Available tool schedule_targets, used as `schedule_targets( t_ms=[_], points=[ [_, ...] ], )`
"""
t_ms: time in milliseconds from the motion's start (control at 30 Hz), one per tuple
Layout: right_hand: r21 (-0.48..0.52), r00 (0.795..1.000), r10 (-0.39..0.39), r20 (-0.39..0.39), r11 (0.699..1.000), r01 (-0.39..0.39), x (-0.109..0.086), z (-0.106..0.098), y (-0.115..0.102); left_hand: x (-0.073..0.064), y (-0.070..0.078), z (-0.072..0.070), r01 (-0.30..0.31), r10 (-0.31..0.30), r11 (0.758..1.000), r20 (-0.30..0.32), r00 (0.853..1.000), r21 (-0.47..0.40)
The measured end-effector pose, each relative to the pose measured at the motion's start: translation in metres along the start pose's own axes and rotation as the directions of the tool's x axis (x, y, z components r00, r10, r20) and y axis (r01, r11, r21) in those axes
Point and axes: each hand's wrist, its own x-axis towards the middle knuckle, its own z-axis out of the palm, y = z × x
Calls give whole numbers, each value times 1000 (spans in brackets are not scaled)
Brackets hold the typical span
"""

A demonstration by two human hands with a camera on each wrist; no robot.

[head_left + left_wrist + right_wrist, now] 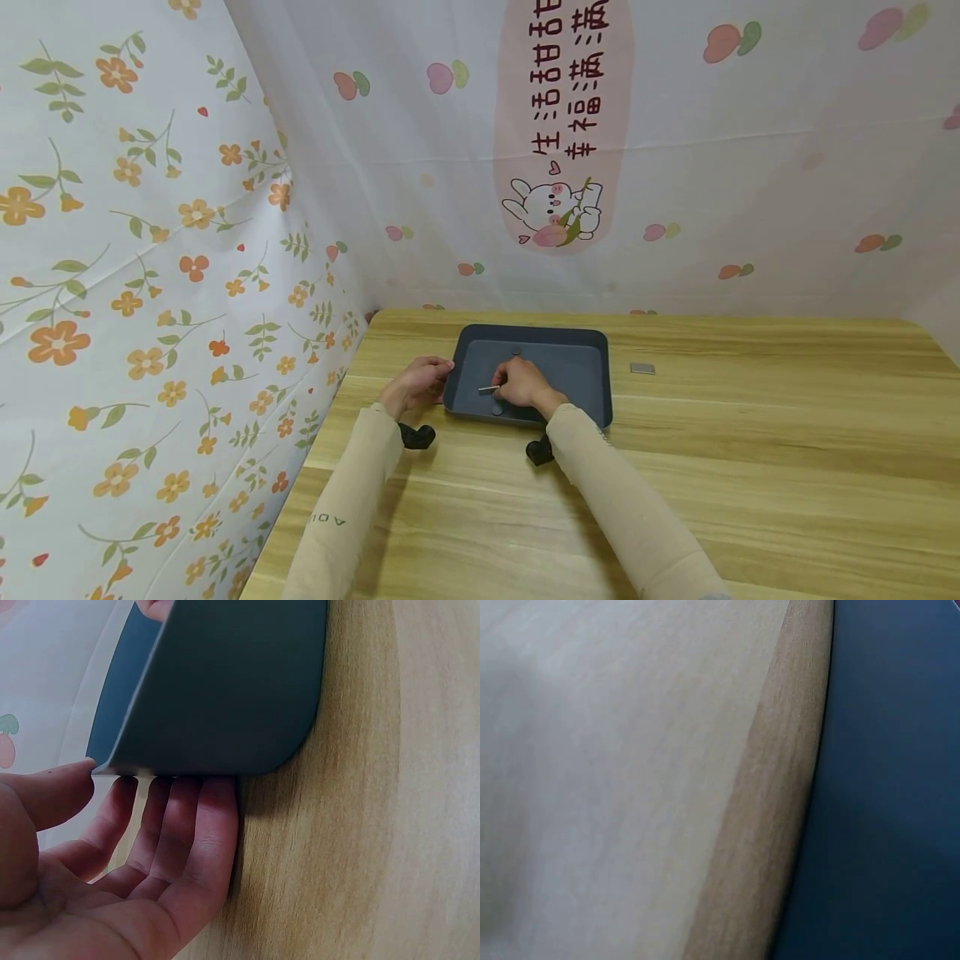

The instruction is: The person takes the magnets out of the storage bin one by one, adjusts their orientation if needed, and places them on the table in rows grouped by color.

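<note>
A dark blue-grey rectangular tray point(566, 371) with raised walls lies on the wooden table. At its left side, my left hand point(422, 382) holds the wall; in the left wrist view the thumb rests at the rim and the fingers point(214, 817) press the outer wall. Over the tray floor, my right hand point(522, 385) pinches a thin, flat, light-coloured piece point(488, 389), seen nearly edge-on. Two small dark round discs lie in the tray, one disc point(517, 351) near the back wall and another disc point(497, 409) near the front. The right wrist view catches only tray wall point(892, 772) and table.
A small grey flat rectangular piece point(642, 368) lies on the table to the right of the tray. Behind the table point(750, 450) hangs a printed cloth point(787, 192), and a flowered cloth point(172, 292) borders the left edge.
</note>
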Motion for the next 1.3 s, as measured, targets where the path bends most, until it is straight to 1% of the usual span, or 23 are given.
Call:
schedule_targets(
  t_ms=[100,500,667,900,1067,1300],
  points=[
    [3,1000,-5,-2,1000,5,0,0,1,0,0,0,-2,2,1000,-1,1000,-1],
    [76,1000,-28,10,997,27,-3,-3,7,0,0,0,-6,6,1000,-5,1000,8],
    [108,999,-45,-11,993,46,-5,-4,8,-2,1,1,-12,12,1000,-7,1000,18],
    [157,998,-47,-47,986,54,-6,-4,11,-5,2,1,-17,17,1000,-6,1000,23],
    [181,997,-49,-64,982,59,-5,-3,14,-4,2,1,-14,14,999,-12,1000,30],
    [207,994,-72,-85,975,88,-7,-4,14,-3,2,1,-15,15,1000,-13,1000,28]
  ],
)
